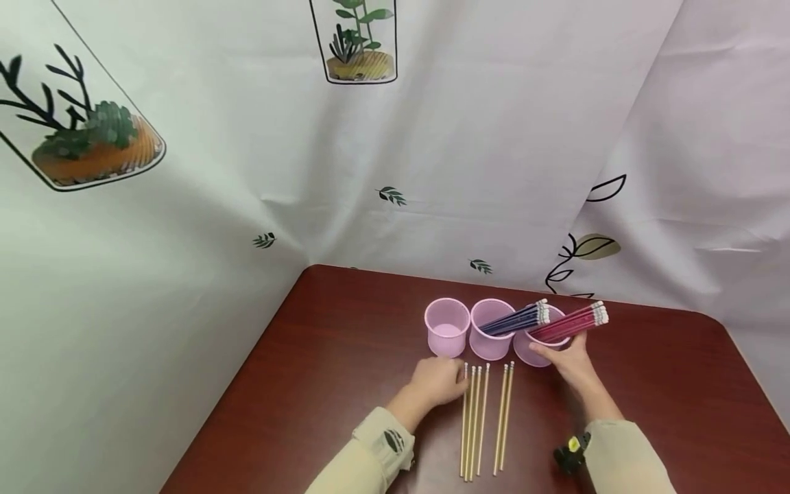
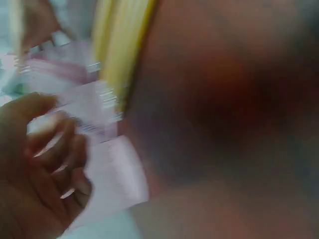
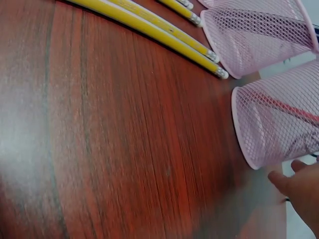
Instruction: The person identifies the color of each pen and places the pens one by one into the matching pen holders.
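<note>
Several yellow pencils [image 1: 475,418] are laid just beside the left hand [image 1: 437,381], its fingers loosely bent, nothing seen held. The right hand [image 1: 574,360] is set against the rightmost of three pink cups [image 1: 490,348], grip not discernible; these are ranged near the brown table's [image 1: 345,329] rear edge, backed by printed white cloth [image 1: 469,137].

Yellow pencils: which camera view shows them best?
The head view: it shows the yellow pencils side by side along almost their full length. The right wrist view gives a closer look at some eraser ends, but its frame edge cuts the shafts off. The left wrist view shows only a blurred, cut-off bunch.
</note>
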`<state>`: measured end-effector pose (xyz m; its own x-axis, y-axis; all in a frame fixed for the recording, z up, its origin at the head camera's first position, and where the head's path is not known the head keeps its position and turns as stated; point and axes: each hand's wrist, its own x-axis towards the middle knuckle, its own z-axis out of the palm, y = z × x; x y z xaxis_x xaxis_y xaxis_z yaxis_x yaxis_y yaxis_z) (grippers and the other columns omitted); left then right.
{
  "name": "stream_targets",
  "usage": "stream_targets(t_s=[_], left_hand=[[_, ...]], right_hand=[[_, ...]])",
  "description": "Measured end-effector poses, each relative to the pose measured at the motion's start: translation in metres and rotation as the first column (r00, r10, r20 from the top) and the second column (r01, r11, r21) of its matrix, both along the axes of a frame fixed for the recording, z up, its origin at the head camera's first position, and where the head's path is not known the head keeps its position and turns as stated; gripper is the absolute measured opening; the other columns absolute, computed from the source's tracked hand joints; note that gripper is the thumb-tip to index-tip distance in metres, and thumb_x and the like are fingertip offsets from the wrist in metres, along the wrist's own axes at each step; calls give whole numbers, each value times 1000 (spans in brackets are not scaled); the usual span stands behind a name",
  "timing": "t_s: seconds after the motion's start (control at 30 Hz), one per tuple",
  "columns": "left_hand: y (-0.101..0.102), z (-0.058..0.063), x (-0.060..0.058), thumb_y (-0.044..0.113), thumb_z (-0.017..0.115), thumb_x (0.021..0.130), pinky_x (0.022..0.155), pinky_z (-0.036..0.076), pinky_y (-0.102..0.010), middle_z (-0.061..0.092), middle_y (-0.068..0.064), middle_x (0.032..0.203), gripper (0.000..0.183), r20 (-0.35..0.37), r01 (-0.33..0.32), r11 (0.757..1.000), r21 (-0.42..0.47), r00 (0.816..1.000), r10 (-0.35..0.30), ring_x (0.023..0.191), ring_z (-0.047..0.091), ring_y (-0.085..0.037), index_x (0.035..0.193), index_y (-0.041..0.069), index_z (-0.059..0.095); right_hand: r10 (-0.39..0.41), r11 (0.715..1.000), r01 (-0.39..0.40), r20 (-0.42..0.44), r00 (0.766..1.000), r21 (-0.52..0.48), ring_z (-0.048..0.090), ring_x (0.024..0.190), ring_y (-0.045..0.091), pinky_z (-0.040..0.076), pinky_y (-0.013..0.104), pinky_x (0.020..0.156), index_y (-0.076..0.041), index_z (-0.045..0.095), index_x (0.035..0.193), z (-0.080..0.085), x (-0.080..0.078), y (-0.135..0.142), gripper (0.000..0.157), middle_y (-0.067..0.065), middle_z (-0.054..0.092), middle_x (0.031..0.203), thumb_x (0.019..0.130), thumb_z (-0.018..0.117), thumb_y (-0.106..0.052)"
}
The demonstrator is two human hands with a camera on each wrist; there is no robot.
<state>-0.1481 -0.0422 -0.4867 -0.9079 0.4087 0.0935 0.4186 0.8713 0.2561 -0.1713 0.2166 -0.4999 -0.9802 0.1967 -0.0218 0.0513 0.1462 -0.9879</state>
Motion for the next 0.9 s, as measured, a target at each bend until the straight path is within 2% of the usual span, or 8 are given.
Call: stream_targets(t_s=[0.07, 0.13, 0.27, 0.37, 0.47, 0.7, 0.8, 0.9], left_hand=[[1, -11, 2, 37, 62, 77, 44, 39, -30, 50, 7, 55, 28, 128, -9, 996, -90, 992, 21, 51, 51, -13, 57, 21, 50], [1, -19, 0, 40, 62, 76, 46, 42, -33, 53, 4, 57, 32, 219, -48, 994, -100, 973, 69, 53, 53, -16, 55, 19, 51], [3, -22, -3, 45, 62, 76, 47, 42, -32, 56, 1, 61, 35, 318, -95, 992, -80, 941, 116, 54, 52, -17, 56, 17, 54], [6, -21, -3, 45, 64, 74, 48, 43, -33, 58, -1, 64, 35, 330, -116, 988, -99, 933, 143, 56, 54, -18, 57, 16, 55], [8, -22, -3, 44, 67, 72, 49, 44, -33, 59, -3, 65, 35, 322, -133, 986, -105, 933, 160, 57, 54, -19, 57, 15, 54], [11, -23, -3, 43, 71, 69, 50, 44, -34, 60, -4, 67, 36, 313, -166, 981, -103, 931, 191, 58, 55, -20, 58, 14, 54], [11, -21, -4, 43, 72, 68, 50, 44, -34, 59, -3, 66, 36, 305, -172, 979, -112, 931, 199, 58, 55, -20, 57, 14, 53], [12, -16, -5, 40, 70, 70, 49, 42, -33, 55, 0, 60, 34, 302, -158, 984, -89, 937, 177, 55, 52, -19, 55, 16, 51]], right_hand=[[-22, 1000, 22, -13, 1000, -7, 22, 130, 31, 13, 32, 111, -8, -2, 144, 0, -1, -3, 105, 25, 21, 144, 73, 75, -2], [-43, 999, 42, -20, 999, -20, 23, 131, 29, 14, 31, 111, -10, -5, 147, 0, -3, -6, 110, 24, 20, 146, 73, 76, -3], [-57, 998, 58, -41, 998, 8, 26, 131, 26, 18, 30, 110, -11, 2, 148, -16, -9, -1, 109, 21, 23, 146, 72, 79, -13], [-30, 998, 34, -65, 997, 47, 26, 130, 25, 18, 31, 110, -12, 7, 148, -35, -18, 9, 105, 21, 25, 146, 73, 80, -22], [-3, 999, 6, -71, 997, 53, 29, 128, 25, 21, 31, 109, -14, 10, 147, -39, -20, 11, 102, 21, 28, 142, 73, 79, -27], [-5, 998, 7, -31, 1000, 66, 37, 120, 19, 29, 20, 100, -12, 16, 143, -21, -11, 3, 95, 16, 37, 135, 74, 78, -30], [-14, 999, 14, 7, 1000, 44, 36, 120, 21, 28, 28, 104, -9, 15, 142, -12, -8, 0, 95, 15, 36, 134, 74, 79, -25], [-12, 1000, 12, 28, 1000, 10, 34, 122, 25, 24, 38, 107, -7, 15, 142, -5, -6, -2, 95, 17, 36, 135, 73, 79, -19]])
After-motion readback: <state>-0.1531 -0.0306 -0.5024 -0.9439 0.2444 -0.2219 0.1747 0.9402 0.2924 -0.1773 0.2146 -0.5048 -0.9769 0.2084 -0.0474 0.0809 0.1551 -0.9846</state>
